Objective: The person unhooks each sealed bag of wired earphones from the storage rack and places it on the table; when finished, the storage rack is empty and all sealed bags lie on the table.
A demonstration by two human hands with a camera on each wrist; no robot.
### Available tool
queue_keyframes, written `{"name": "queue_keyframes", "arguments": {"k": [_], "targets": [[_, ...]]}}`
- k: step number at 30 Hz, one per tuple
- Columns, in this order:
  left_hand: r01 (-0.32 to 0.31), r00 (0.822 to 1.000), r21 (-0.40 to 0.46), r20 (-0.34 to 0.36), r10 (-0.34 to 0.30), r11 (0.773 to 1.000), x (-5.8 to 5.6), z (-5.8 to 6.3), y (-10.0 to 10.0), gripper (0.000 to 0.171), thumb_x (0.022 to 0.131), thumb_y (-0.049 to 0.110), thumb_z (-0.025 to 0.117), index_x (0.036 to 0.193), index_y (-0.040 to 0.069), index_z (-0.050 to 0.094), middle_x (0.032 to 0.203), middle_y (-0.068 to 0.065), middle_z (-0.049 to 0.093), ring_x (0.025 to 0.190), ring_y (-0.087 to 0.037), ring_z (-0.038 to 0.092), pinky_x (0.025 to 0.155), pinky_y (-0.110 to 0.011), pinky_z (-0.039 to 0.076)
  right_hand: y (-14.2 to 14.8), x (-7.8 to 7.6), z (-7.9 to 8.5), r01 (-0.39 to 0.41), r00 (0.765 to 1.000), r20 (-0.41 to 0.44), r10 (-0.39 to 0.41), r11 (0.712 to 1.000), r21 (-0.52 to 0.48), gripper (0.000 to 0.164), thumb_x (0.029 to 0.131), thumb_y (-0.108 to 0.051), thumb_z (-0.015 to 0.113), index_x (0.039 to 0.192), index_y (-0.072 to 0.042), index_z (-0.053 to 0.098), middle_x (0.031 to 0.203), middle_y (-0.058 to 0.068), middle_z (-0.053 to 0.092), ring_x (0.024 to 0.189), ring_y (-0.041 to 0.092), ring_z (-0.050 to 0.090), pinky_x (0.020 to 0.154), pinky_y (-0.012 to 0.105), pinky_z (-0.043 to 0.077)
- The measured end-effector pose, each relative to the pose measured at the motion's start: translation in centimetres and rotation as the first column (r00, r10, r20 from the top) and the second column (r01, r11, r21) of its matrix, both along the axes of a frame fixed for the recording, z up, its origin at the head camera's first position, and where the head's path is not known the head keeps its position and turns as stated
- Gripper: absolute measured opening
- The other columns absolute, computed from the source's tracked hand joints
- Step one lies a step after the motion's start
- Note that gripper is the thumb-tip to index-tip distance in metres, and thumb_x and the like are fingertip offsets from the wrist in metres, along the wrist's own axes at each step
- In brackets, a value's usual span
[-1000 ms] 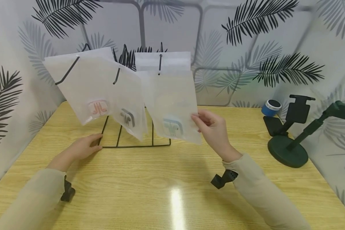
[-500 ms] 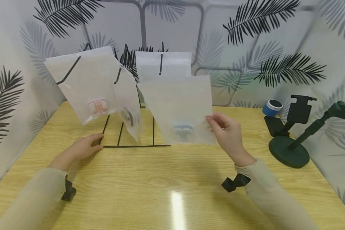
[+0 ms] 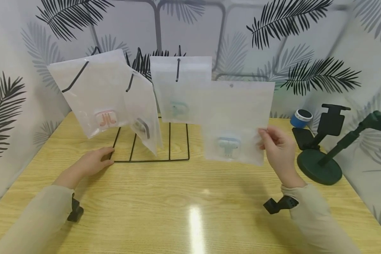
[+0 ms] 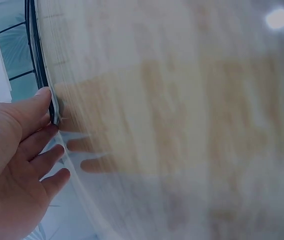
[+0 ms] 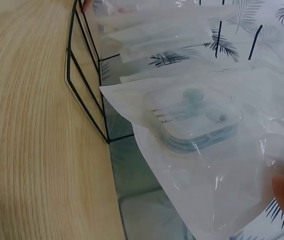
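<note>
My right hand (image 3: 277, 151) pinches the lower right edge of a translucent plastic bag (image 3: 241, 113) that holds light-blue earphones (image 3: 228, 147) in a clear case. The bag hangs off the hooks, with a small hole near its top edge. In the right wrist view the earphone case (image 5: 197, 117) shows through the plastic. My left hand (image 3: 89, 165) grips the front left corner of a black wire rack (image 3: 149, 161); in the left wrist view, thumb and forefinger pinch the wire (image 4: 41, 70).
On the rack's hooks hang bags with red earphones (image 3: 107, 119), dark ones (image 3: 143, 128) and another light-blue set (image 3: 179, 108). At the right stand a dark green phone stand (image 3: 319, 167), a black phone-like slab (image 3: 301, 138) and a blue cylinder (image 3: 301, 119).
My right hand has drawn the bag off the right-hand hook and moved it rightward, uncovering another bag behind it. The left hand stays on the rack.
</note>
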State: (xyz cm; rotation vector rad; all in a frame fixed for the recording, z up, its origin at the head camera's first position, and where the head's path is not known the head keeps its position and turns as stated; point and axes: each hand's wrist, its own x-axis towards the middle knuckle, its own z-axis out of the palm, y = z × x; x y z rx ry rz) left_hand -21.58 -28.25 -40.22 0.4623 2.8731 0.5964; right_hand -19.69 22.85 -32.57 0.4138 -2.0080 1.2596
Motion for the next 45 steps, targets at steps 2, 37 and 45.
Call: {"name": "queue_keyframes", "arguments": {"k": [2, 37, 45], "targets": [[0.001, 1.000, -0.003, -0.004, -0.001, 1.000, 0.0, 0.1, 0.0, 0.054, 0.094, 0.020, 0.055, 0.135, -0.010, 0.037, 0.134, -0.033, 0.035, 0.120, -0.050, 0.034, 0.097, -0.060, 0.029, 0.8, -0.2, -0.3, 0.035, 0.999, 0.007, -0.035, 0.999, -0.008, 0.010, 0.085, 0.005, 0.061, 0.092, 0.010, 0.067, 0.075, -0.003, 0.064, 0.048, 0.003, 0.052, 0.048, 0.011, 0.046], [0.026, 0.995, -0.033, -0.097, -0.029, 0.999, 0.1, 0.4, 0.3, 0.046, 0.089, 0.013, 0.060, 0.126, -0.011, 0.048, 0.127, -0.033, 0.044, 0.116, -0.049, 0.041, 0.095, -0.059, 0.033, 1.9, -10.2, -6.4, -0.020, 0.685, 0.723, 0.091, 0.994, -0.106, 0.030, 0.094, -0.015, 0.050, 0.111, 0.009, 0.055, 0.065, 0.002, 0.050, 0.053, 0.010, 0.048, 0.049, 0.024, 0.047], [0.024, 0.995, -0.040, -0.092, -0.027, 0.999, -0.2, 0.4, 0.4, 0.046, 0.090, 0.013, 0.060, 0.126, -0.012, 0.047, 0.127, -0.032, 0.045, 0.115, -0.049, 0.041, 0.094, -0.059, 0.034, 0.9, -11.0, -7.8, -0.082, 0.641, 0.760, 0.109, 0.994, -0.073, 0.032, 0.084, -0.001, 0.046, 0.113, 0.010, 0.055, 0.059, 0.002, 0.049, 0.046, 0.010, 0.045, 0.044, 0.022, 0.042]]}}
